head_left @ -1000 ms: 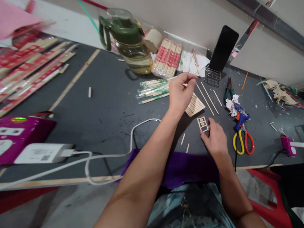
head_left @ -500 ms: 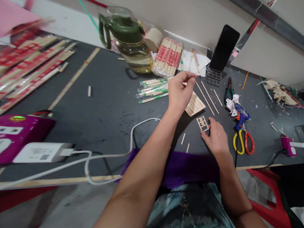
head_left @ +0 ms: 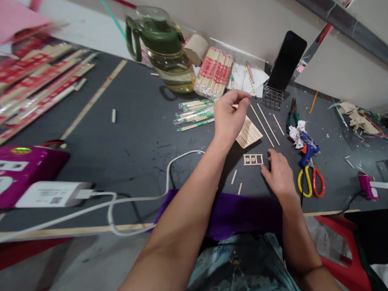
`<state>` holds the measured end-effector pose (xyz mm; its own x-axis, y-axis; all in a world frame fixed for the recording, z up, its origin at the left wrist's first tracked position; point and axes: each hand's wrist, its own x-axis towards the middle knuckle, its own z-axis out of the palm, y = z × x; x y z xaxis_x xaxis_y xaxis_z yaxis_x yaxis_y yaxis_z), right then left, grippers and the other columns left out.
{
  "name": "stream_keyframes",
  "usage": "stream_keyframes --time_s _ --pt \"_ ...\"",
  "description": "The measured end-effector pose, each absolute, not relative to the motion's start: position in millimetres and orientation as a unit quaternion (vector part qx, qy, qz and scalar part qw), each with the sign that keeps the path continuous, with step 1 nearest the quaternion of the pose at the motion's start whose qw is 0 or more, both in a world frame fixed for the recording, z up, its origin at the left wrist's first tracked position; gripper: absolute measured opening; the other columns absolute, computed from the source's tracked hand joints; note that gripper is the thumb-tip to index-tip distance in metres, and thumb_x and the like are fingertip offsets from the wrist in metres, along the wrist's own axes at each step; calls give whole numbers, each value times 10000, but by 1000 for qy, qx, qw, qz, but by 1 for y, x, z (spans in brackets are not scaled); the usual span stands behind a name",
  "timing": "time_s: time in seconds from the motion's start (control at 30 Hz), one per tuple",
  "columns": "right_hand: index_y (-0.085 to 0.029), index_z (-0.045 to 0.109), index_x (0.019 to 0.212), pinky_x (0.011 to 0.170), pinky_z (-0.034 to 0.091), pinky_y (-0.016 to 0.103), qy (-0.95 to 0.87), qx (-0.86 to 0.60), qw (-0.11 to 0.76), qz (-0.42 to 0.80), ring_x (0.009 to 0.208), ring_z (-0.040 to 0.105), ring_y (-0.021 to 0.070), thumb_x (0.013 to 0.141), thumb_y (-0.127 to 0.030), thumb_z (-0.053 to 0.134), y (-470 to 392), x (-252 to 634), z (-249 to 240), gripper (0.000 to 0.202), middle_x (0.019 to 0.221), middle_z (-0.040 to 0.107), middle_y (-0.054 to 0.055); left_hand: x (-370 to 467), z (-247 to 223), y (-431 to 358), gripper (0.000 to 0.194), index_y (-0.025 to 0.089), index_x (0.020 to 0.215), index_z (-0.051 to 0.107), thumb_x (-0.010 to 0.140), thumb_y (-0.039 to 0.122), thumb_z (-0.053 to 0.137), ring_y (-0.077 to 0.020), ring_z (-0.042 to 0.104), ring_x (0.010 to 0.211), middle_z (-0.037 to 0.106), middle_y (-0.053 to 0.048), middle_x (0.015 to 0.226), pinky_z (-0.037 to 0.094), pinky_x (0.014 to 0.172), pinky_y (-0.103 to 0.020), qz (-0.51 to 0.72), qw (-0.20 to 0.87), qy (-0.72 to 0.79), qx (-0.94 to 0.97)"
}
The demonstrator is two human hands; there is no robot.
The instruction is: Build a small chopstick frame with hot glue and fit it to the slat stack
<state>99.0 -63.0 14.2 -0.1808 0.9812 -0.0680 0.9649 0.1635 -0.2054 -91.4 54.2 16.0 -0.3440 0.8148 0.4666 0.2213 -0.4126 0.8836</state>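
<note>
On the dark table lies a small wooden frame (head_left: 253, 159) with crossbars and patterned pieces inside. Just right of it is my right hand (head_left: 278, 171), fingers apart and holding nothing. My left hand (head_left: 230, 115) hovers over the table with thumb and forefinger brought together; anything between the tips is too small to make out. Partly behind that hand rests a panel of thin sticks (head_left: 249, 133) laid side by side. Loose thin sticks (head_left: 268, 124) lie to its right, and two short stick pieces (head_left: 234, 177) are below the frame.
Pliers (head_left: 292, 115), a blue glue gun (head_left: 309, 151) and red-yellow scissors (head_left: 311, 182) lie at the right. A phone (head_left: 286, 60) stands in a wire holder. Behind are a green-lidded jug (head_left: 168, 52) and packed chopsticks (head_left: 214, 72). A white cable (head_left: 168, 173) crosses the left.
The small frame has turned from upright-slanted to lying sideways and shifted slightly left. My right hand has moved a little right, away from it. My left hand is nearly still.
</note>
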Motion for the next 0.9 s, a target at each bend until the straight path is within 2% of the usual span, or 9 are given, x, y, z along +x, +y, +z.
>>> stream_keyframes --time_s 0.23,0.4,0.7,0.8,0.9 --pt "-205 566 1383 885 537 398 -814 -567 46 121 1146 548 290 931 -229 592 -53 105 18 454 1243 589 145 -90 18 53 148 243 905 695 887 171 567 -150 654 769 724 -3 855 498 649 -288 651 230 493 529" --pt "-186 642 1265 930 519 398 -830 -536 62 144 1119 543 278 932 -230 585 -46 105 13 341 1166 594 128 -90 19 52 155 234 905 698 890 148 570 -141 643 753 722 2 850 480 635 -278 651 230 493 530" --pt "-143 675 1154 909 514 445 -813 -564 93 112 1085 559 325 919 -257 601 -42 114 10 271 1107 610 153 -88 23 49 169 185 901 710 873 104 564 -112 639 737 730 -6 825 448 619 -224 655 233 491 525" --pt "-163 685 1078 917 515 440 -803 -566 109 152 1021 601 294 889 -254 649 -42 128 22 213 1044 622 116 -87 23 49 170 181 899 716 870 110 566 -112 641 745 735 -8 831 459 638 -223 652 241 493 522" --pt "-201 674 1056 851 530 384 -792 -558 162 185 909 625 229 885 -270 668 -43 139 39 184 983 628 60 -86 26 48 141 166 899 722 860 127 593 -117 653 744 731 -20 823 476 664 -227 646 279 483 521"
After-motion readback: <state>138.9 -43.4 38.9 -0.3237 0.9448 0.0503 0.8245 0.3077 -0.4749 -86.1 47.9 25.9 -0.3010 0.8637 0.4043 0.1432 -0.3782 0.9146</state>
